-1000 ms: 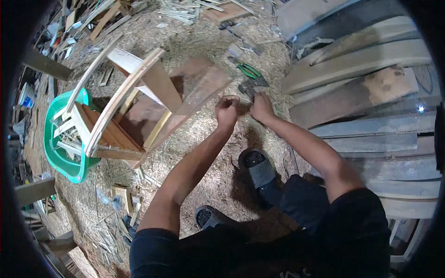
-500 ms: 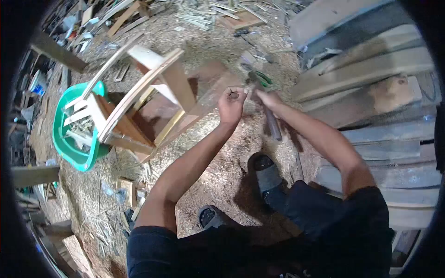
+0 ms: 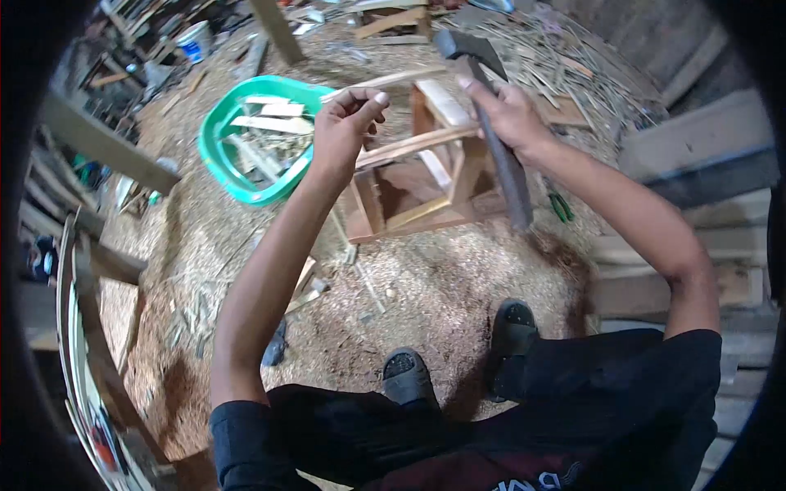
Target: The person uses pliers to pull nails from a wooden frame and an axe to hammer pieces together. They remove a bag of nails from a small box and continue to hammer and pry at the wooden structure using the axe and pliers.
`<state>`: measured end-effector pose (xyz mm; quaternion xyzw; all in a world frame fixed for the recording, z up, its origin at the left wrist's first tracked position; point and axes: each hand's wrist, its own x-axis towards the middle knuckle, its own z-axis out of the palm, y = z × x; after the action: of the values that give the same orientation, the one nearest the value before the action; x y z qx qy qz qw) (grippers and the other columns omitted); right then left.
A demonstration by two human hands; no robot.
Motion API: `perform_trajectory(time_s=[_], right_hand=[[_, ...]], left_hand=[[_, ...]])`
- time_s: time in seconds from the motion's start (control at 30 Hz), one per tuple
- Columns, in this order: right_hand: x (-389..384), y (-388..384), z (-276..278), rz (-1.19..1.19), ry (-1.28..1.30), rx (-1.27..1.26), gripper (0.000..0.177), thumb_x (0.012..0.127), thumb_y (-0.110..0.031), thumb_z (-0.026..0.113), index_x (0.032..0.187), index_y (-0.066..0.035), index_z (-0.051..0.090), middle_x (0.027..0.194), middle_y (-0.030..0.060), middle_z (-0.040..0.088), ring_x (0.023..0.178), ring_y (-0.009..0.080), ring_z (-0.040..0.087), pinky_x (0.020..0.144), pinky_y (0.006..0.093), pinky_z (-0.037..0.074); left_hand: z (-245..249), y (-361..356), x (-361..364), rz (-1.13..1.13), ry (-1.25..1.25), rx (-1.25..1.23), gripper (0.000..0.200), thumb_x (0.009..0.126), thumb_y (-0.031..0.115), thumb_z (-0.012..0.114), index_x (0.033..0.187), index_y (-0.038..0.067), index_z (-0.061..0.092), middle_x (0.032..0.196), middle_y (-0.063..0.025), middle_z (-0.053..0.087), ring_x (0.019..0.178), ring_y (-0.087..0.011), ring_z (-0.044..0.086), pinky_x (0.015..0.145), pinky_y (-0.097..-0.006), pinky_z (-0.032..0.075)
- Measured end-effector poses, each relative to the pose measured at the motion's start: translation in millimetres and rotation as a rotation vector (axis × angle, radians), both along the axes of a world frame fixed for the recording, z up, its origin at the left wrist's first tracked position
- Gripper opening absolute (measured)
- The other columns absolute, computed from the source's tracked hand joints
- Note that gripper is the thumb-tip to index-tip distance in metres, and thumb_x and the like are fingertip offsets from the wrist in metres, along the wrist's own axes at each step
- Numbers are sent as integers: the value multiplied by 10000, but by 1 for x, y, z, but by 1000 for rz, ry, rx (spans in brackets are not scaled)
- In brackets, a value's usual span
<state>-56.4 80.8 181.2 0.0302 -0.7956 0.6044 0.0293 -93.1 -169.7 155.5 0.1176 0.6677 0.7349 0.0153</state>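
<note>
My right hand [image 3: 516,119] is closed around a hammer [image 3: 506,168] near its dark metal head, and the long handle points down toward me. Raised beside it, my left hand [image 3: 340,135] has its fingers curled, with thumb and forefinger close together. Whatever lies in those fingers is too small to make out. Beyond both hands, a wooden frame with curved strips [image 3: 413,147] rests on the ground, partly covered by my right hand and the hammer. A green plastic tub [image 3: 214,123] of wood offcuts stands to the left of the frame.
Green-handled pliers [image 3: 561,207] lie on the shavings-covered ground [image 3: 442,278] right of the frame. Stacked planks [image 3: 696,159] line the right side. Wooden posts [image 3: 110,147] stand at left, and a white bucket [image 3: 195,42] is farther back. Scrap strips [image 3: 565,61] litter the far ground.
My hands have moved apart and the left one has shifted left. The hammer has come up in my right hand over the frame. My view has turned left, so the frame and tub appear farther right.
</note>
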Motion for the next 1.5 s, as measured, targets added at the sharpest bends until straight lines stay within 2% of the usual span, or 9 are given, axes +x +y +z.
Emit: perform_trajectory(time_s=[0.13, 0.2, 0.33, 0.47, 0.63, 0.73, 1.03, 1.33, 1.5], right_hand=[[-17, -64, -15, 240, 94, 217, 386, 794, -293, 714, 941, 44, 600, 810, 131, 657, 763, 225, 653, 682, 348, 508], [-54, -84, -68, 194, 213, 343, 360, 801, -244, 736, 1017, -9, 568, 860, 42, 623, 762, 128, 605, 668, 305, 483], [-42, -108, -48, 237, 358, 639, 435, 798, -293, 714, 1051, 18, 546, 918, 180, 653, 844, 304, 652, 764, 414, 506], [-33, -109, -59, 266, 199, 582, 512, 764, -315, 711, 1051, 72, 539, 1029, 305, 634, 972, 444, 640, 857, 478, 496], [-53, -93, -85, 132, 156, 405, 571, 782, -370, 719, 1089, 84, 559, 1025, 279, 656, 991, 413, 649, 880, 473, 492], [-59, -83, -91, 160, 182, 323, 568, 779, -374, 727, 1093, 73, 571, 1006, 270, 662, 979, 401, 653, 875, 463, 495], [-45, -78, -91, 227, 192, 413, 514, 787, -377, 737, 1054, 30, 570, 973, 229, 671, 945, 365, 664, 832, 444, 501], [-44, -79, -87, 256, 146, 401, 535, 836, -376, 754, 1143, 20, 566, 996, 134, 669, 928, 208, 637, 828, 358, 501], [-49, -93, -101, 233, 108, 367, 651, 737, -517, 783, 1067, 25, 634, 998, 222, 689, 953, 333, 678, 850, 418, 509]], left_hand=[[-19, -42, 7, 284, -34, 0, 214, 1007, 248, 536, 967, 60, 631, 896, -17, 660, 797, -103, 578, 716, -282, 452], [-37, -51, 25, 410, -118, -53, 236, 1032, 241, 474, 980, 49, 602, 919, -45, 662, 813, -106, 570, 730, -284, 461], [-91, -73, 25, 233, -65, 27, 279, 1060, 252, 384, 1184, 20, 478, 1183, -179, 646, 1059, -271, 644, 947, -400, 512], [-101, -80, -2, 36, 43, 93, 254, 1066, 222, 371, 1133, 3, 481, 1151, -171, 665, 1022, -203, 611, 936, -355, 468], [-110, -66, -22, -78, 211, -158, 475, 1070, 271, 363, 1392, -78, 360, 1228, -158, 632, 1132, -199, 587, 1007, -325, 444], [-115, -59, -40, -42, 438, -507, 304, 1046, 226, 447, 1165, -42, 527, 1135, -102, 655, 1002, -135, 578, 925, -302, 452], [-97, -48, -31, -143, 199, -138, 234, 989, 197, 491, 851, 24, 568, 775, -28, 570, 759, -128, 520, 710, -309, 435], [-104, -42, -34, -58, 208, -179, 212, 1024, 199, 466, 913, 41, 554, 754, -5, 554, 693, -98, 508, 655, -265, 421], [-94, -39, -17, 38, 280, -218, 209, 1036, 204, 453, 931, 46, 542, 753, -3, 548, 702, -85, 510, 639, -250, 418]])
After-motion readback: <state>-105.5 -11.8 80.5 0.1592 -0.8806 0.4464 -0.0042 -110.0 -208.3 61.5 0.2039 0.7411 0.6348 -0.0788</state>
